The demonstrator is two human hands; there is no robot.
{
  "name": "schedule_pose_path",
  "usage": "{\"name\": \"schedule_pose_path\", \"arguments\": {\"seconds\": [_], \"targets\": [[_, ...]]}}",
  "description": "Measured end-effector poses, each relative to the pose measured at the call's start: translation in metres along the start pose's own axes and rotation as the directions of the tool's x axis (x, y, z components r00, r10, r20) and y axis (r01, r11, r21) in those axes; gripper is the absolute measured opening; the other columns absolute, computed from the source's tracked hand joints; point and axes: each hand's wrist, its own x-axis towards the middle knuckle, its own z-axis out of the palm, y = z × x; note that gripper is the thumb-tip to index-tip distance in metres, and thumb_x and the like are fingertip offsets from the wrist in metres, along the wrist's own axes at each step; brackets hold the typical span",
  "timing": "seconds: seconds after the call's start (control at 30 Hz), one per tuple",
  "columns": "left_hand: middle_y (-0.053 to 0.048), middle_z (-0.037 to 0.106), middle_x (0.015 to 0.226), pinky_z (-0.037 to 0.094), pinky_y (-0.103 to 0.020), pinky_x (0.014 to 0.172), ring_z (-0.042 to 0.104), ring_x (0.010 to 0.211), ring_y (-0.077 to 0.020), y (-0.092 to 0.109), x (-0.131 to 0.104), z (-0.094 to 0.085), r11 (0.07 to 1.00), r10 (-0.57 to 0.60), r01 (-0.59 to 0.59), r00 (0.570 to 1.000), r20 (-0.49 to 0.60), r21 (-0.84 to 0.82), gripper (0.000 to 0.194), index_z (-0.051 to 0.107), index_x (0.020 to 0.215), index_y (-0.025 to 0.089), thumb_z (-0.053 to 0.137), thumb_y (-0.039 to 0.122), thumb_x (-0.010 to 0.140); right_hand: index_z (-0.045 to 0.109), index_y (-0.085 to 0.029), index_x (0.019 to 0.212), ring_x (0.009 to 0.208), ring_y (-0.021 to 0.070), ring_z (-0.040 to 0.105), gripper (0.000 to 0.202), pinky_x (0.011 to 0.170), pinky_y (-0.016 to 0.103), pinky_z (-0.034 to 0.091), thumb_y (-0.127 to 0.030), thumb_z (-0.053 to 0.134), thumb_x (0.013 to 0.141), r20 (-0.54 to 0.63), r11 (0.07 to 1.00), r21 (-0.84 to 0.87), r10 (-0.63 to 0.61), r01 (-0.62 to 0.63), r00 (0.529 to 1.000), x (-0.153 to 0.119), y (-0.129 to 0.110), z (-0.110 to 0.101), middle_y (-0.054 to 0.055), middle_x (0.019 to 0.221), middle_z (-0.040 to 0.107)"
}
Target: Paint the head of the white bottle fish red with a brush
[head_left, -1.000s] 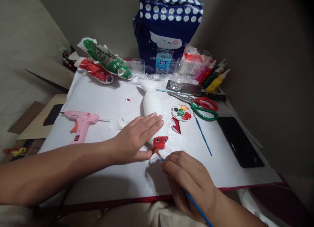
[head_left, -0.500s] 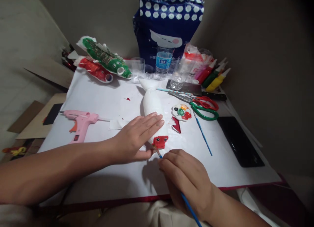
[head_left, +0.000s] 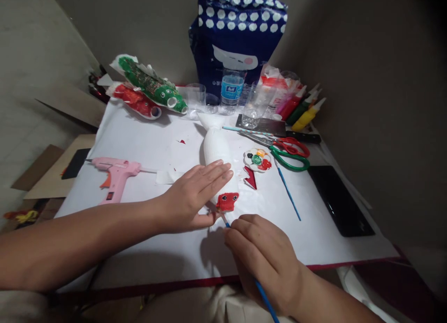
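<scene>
Head view: white fish (head_left: 217,148) between glue gun (head_left: 119,173) and palette (head_left: 249,165).

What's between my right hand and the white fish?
Only the paintbrush in your right hand, its tip at the red end of the fish. Nothing else visible stands between; your left hand lies across the body.

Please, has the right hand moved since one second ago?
Yes, the right hand moved slightly left, judged against the pink glue gun, which stayed in place.

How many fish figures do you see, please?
3: the white one under the left hand, the green one and the red one at the far left of the table. Others could be hidden.
</scene>
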Motion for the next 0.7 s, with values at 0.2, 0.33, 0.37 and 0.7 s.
{"name": "schedule_pose_path", "arguments": {"seconds": [0.2,0.33,0.37,0.7], "targets": [[-0.022,0.045,0.162,0.042,-0.051,0.117,0.040,0.153,-0.0356,-0.0003,0.0000,0.0004,1.000,0.000,0.000,1.000,-0.003,0.002,0.088,0.022,0.165,0.014,0.066,0.029,0.089,0.066,-0.001,0.108,0.080,0.0242,0.060,0.024,0.068,0.038,0.060,0.002,0.050,0.091,0.035,1.000,-0.017,0.017,-0.017,0.999,-0.0007,-0.0011,0.0006,0.015,0.081,0.070],[-0.022,0.044,0.162,0.042,-0.052,0.117,0.040,0.153,-0.0364,0.0000,-0.0002,0.0004,1.000,-0.002,0.002,1.000,0.002,-0.004,0.092,0.018,0.166,0.015,0.066,0.027,0.088,0.065,-0.003,0.111,0.081,0.0240,0.063,0.025,0.068,0.038,0.060,0.000,0.047,0.093,0.011,0.999,-0.053,-0.003,0.004,1.000,0.0006,-0.0003,0.0019,0.016,0.086,0.071],[-0.022,0.044,0.162,0.042,-0.051,0.117,0.040,0.153,-0.0363,0.0001,-0.0002,0.0004,1.000,-0.003,0.003,1.000,-0.002,-0.003,0.092,0.019,0.166,0.015,0.066,0.027,0.088,0.066,-0.003,0.110,0.081,0.0240,0.063,0.025,0.068,0.037,0.060,0.000,0.047,0.093,0.018,0.998,-0.060,0.004,-0.003,1.000,0.0010,-0.0004,0.0020,0.016,0.084,0.070],[-0.023,0.045,0.162,0.042,-0.051,0.117,0.039,0.153,-0.0359,-0.0002,-0.0001,0.0002,1.000,0.000,0.000,1.000,0.005,-0.003,0.089,0.021,0.165,0.014,0.065,0.027,0.088,0.067,-0.004,0.107,0.081,0.0238,0.066,0.024,0.071,0.038,0.061,0.001,0.049,0.092,0.020,0.996,-0.092,-0.001,0.003,1.000,0.0013,-0.0022,0.0018,0.014,0.083,0.071]]}}
